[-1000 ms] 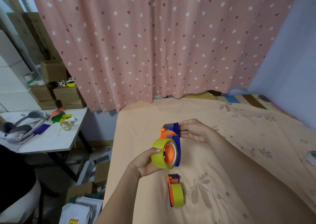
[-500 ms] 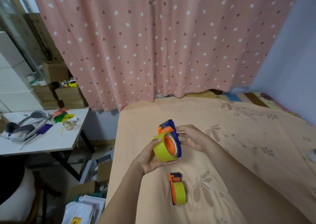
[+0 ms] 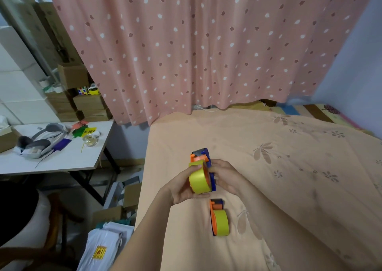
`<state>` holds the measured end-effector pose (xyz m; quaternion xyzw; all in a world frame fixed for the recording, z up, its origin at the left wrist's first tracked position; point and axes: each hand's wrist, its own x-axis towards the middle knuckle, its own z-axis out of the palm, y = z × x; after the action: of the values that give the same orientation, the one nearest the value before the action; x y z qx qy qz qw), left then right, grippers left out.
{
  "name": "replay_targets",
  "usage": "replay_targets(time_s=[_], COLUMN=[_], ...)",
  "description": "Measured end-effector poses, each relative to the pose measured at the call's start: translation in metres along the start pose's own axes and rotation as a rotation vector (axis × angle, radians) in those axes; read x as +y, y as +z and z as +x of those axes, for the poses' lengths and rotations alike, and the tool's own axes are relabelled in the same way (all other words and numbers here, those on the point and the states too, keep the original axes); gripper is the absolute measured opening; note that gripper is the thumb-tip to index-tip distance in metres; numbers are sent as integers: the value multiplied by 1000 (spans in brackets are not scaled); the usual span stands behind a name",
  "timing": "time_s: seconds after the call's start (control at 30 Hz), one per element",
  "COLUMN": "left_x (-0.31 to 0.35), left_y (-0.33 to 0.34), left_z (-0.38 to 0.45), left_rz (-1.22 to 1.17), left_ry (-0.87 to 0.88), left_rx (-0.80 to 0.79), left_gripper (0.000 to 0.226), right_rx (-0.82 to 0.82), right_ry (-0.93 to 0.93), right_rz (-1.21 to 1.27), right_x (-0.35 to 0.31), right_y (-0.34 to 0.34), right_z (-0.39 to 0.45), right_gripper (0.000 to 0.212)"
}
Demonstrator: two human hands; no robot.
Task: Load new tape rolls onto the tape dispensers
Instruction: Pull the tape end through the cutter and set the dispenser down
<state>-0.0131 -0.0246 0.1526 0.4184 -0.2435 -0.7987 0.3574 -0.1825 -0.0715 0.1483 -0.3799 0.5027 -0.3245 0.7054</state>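
Note:
Above the bed I hold an orange-and-blue tape dispenser (image 3: pixel 201 157) with a yellow tape roll (image 3: pixel 199 180) seated on its orange wheel. My left hand (image 3: pixel 182 190) wraps the roll from below and the left, thumb on its top edge. My right hand (image 3: pixel 224 177) grips the dispenser's blue side plate from the right. A second dispenser (image 3: pixel 217 205), loaded with a yellow tape roll (image 3: pixel 221 222), lies on the bed just below my hands, apart from them.
The peach bedspread (image 3: pixel 279 188) stretches right and back to a pink dotted curtain (image 3: pixel 196 47). At left stands a white table (image 3: pixel 62 157) with headphones (image 3: pixel 39 142) and a small jar. Cardboard boxes and white bags lie on the floor beside the bed.
My hands drew closer together around the dispenser and came lower. My right hand slid from the cutter end down to the side plate. The roll now faces me side-on.

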Motion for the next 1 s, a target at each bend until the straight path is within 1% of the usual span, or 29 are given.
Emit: replay_targets(time_s=[0.07,0.17,0.27,0.3,0.4,0.47,0.63,0.73,0.83,0.9,1.0], left_x=[-6,-16,-27,-31,-42,-48,-65,-75,-80,-85,-93], left_y=[-9,-23,-33,-35,-44,-51,-72,-87,-95,-98,-102], left_z=[1,-1,-1,-1,1,3,6,10,12,15,23], left_rz=[41,93,151,169,204,243,399,424,452,462,458], left_ry=[-28,-67,-101,-111,-136,-157,-255,-277,-329,-358,-372], left_rx=[57,106,158,178,224,251,251,237,213,198,201], left_gripper=[71,74,70,69,67,67,54,55,51,44,49], right_rx=[33,19,-38,-32,109,181,282,282,311,329,326], right_ry=[18,73,83,91,131,167,280,318,390,417,475], right_rz=[19,15,5,-10,-32,-55,-63,-23,-24,-35,52], right_x=[14,35,55,61,77,89,129,155,168,175,184], right_y=[8,21,31,34,42,45,50,49,47,45,44], right_z=[1,-1,-3,-2,4,10,23,30,33,40,51], right_gripper=[35,43,35,31,19,14,13,4,19,22,25])
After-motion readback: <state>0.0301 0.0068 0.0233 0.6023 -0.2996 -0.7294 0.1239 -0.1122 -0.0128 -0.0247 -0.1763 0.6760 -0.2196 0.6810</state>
